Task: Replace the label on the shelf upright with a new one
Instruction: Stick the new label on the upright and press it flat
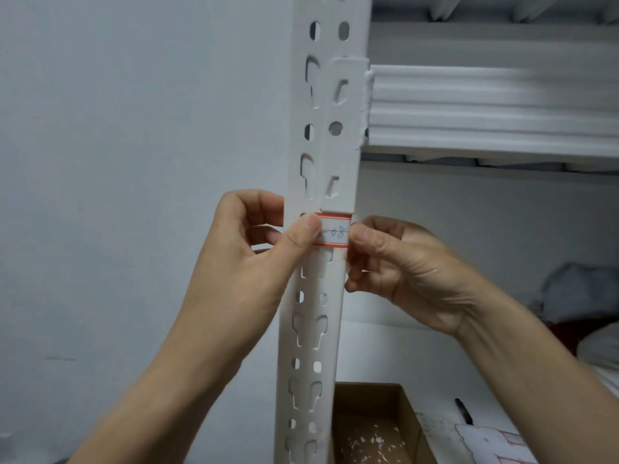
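Observation:
A white perforated shelf upright runs top to bottom through the middle of the view. A white label with red borders and blue handwriting lies across it just below the beam bracket. My left hand wraps the upright's left edge, its thumb pressing the label's left end. My right hand is at the upright's right edge, fingers curled, with its thumb tip against the label's right end. The label's ends are hidden under the thumbs.
A white shelf beam juts right from the upright. Below sits an open cardboard box holding paper scraps, a black pen and a label sheet on the shelf. Bundled cloth lies at right. A plain wall fills the left.

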